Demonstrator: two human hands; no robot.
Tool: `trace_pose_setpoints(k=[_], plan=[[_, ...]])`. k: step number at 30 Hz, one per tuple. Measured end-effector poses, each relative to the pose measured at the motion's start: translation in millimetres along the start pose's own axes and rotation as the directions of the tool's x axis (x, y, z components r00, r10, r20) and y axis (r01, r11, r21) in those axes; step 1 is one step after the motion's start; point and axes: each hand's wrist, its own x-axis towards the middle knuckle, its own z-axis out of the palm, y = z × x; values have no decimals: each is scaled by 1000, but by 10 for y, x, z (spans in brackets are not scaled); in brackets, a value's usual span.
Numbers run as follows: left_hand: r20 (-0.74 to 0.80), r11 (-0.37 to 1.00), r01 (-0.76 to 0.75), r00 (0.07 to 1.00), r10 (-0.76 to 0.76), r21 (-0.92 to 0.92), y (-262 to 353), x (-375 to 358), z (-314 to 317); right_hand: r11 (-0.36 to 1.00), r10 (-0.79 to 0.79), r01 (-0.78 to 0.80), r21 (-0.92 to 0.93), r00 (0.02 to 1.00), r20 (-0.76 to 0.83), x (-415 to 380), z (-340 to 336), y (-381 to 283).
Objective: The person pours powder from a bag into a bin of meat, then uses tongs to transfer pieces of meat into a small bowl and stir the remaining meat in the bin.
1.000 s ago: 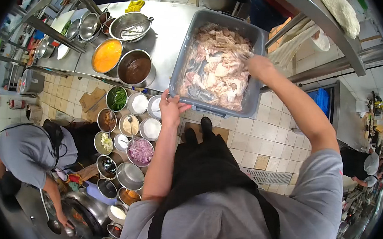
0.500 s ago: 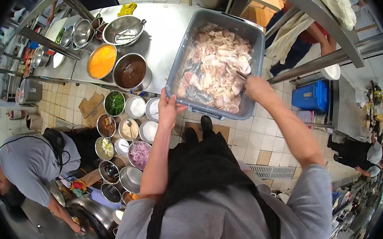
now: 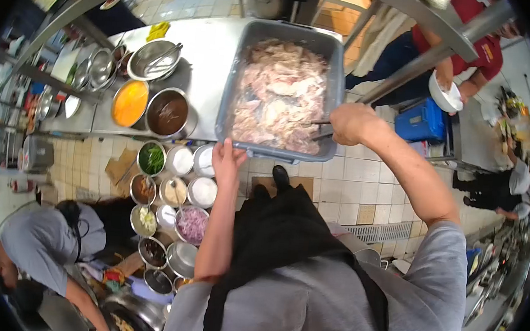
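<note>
A deep grey plastic tub (image 3: 226,103) sits at the edge of the steel table, holding a pile of raw, pale pink meat pieces (image 3: 283,92), apparently chicken. My right hand (image 3: 356,124) is closed around metal tongs (image 3: 322,133); their two arms reach over the tub's right side into the meat, and the tips are hard to make out. At the tub's near left corner, my left hand (image 3: 228,157) grips the rim, fingers against the outer wall.
Left on the steel table (image 3: 214,56) stand a pot of dark sauce (image 3: 168,113), a bowl of orange liquid (image 3: 130,104) and a steel bowl with utensils (image 3: 155,60). Several ingredient bowls (image 3: 192,224) stand left of my legs. One co-worker (image 3: 54,236) bends at lower left; another holds a white bowl (image 3: 445,92).
The view has shifted, so the tub appears further left. My right hand and the tongs are lower, near the tub's near right part. The co-worker with the white bowl shows more fully.
</note>
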Motion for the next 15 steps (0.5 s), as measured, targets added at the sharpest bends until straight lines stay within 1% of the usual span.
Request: trace_pose_setpoints(k=[1, 3, 4, 5, 6, 7, 8, 11, 14, 15], plan=[[25, 998, 61, 998, -61, 10, -98, -44, -98, 996, -38, 39, -75, 999, 15, -43, 7, 38], [17, 992, 41, 999, -43, 119, -316, -35, -104, 977, -49, 60, -206, 997, 60, -53, 88, 92], [87, 993, 77, 993, -84, 85, -255, -59, -52, 989, 55, -65, -133, 996, -77, 280, 562, 117], [152, 992, 116, 981, -123, 58, -148, -88, -17, 991, -18, 12, -131, 999, -44, 201, 557, 32], [173, 987, 131, 974, -145, 90, -134, -101, -28, 996, 45, -48, -69, 998, -38, 275, 702, 25], [173, 984, 137, 973, -155, 112, -145, -104, -5, 992, 48, -43, 117, 998, -46, 307, 752, 70], [191, 986, 124, 971, -145, 114, -142, -138, 91, 982, 104, -92, 164, 993, -62, 346, 785, 33], [206, 983, 86, 971, -120, 163, -140, -155, 94, 962, 99, -53, 266, 982, -159, 397, 855, -91], [206, 974, 70, 972, -116, 216, -257, -48, -71, 920, 103, 24, 391, 948, -302, 811, 1029, -168], [206, 972, 64, 972, -112, 226, -260, -47, -73, 880, 180, -4, 476, 929, -324, 995, 1056, -229]])
